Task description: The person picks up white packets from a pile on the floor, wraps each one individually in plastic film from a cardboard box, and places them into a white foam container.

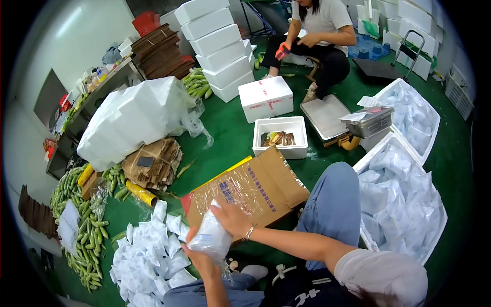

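Note:
A white ice pack (210, 238), puffy and shiny with faint blue print, is held between both hands above the floor. My left hand (201, 260) grips its lower left side, fingers wrapped round. At its upper right, my right hand (231, 219) presses fingers against it; a bracelet circles that wrist. Right behind them lies a brown printed cardboard box (271, 189) covered with clear tape. A heap of similar white ice packs (148, 256) spreads on the floor at my left.
Two foam boxes of white packs (401, 199) stand at right, near a scale (327, 116). An open foam box (280, 125) and a taped one (266, 98) sit ahead. Corn (92, 240) is piled left. A seated co-worker (322, 36) holds an orange-red thing.

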Demonstrator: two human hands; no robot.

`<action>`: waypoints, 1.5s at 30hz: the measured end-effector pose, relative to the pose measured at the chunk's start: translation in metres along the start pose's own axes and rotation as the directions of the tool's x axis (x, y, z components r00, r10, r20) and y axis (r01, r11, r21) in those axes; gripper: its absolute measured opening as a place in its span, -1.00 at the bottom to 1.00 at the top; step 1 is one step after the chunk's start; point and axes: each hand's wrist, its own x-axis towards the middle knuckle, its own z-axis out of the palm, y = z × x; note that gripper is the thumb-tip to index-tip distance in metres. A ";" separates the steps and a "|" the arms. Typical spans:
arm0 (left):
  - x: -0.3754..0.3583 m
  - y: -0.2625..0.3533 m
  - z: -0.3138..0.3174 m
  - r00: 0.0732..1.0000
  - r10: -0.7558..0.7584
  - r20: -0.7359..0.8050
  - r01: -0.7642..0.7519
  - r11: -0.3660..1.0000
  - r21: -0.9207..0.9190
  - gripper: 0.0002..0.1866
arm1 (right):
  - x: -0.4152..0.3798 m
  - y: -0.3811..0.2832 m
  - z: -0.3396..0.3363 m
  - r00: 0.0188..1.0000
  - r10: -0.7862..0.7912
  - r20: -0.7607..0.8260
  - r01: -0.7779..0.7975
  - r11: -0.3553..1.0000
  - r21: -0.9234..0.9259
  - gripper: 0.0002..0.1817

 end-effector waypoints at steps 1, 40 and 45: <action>0.007 -0.009 -0.015 0.965 0.262 0.017 -0.255 0.919 0.302 -0.44 | -0.010 -0.018 -0.007 0.988 0.131 0.077 -0.118 0.981 -0.152 -0.41; -0.238 0.112 -0.365 0.173 0.607 -0.776 -0.899 0.420 0.128 -0.55 | 0.005 0.002 0.060 0.675 0.108 0.730 0.029 0.985 -0.172 -0.81; -0.076 -0.015 -0.564 -0.028 0.435 -0.900 0.453 0.808 0.376 0.02 | 0.018 0.078 -0.034 0.705 0.403 0.583 -0.116 0.877 -0.466 -0.85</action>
